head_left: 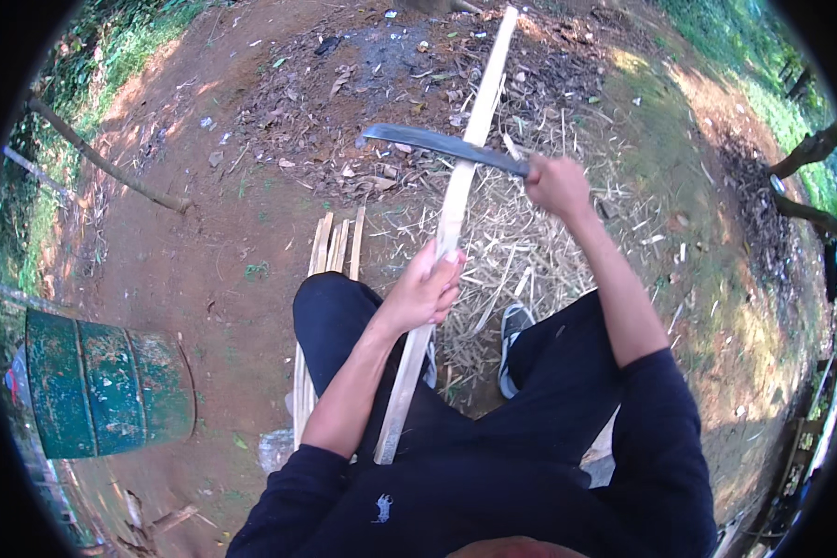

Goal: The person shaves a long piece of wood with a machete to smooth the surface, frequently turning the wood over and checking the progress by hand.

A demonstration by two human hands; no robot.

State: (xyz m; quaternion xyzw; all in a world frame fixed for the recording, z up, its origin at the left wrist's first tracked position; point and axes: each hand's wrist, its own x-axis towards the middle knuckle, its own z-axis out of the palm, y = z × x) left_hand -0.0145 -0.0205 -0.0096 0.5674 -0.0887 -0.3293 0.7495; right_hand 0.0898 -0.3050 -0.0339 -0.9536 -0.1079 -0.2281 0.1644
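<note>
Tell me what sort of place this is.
Probably a rural yard used as an outdoor work spot: bare reddish earth with grass at the edges, a litter of pale shavings, a green metal drum, and split strips lying beside the seated person.

Bare reddish earth (205,270) is seen underfoot. A litter of pale shavings (502,242) is spread over it, with dry leaves (344,93) beyond. Split slats (335,246) are laid on the ground, a green drum (102,386) is lying on its side, and a thin pole (102,163) is stretched across it.
</note>
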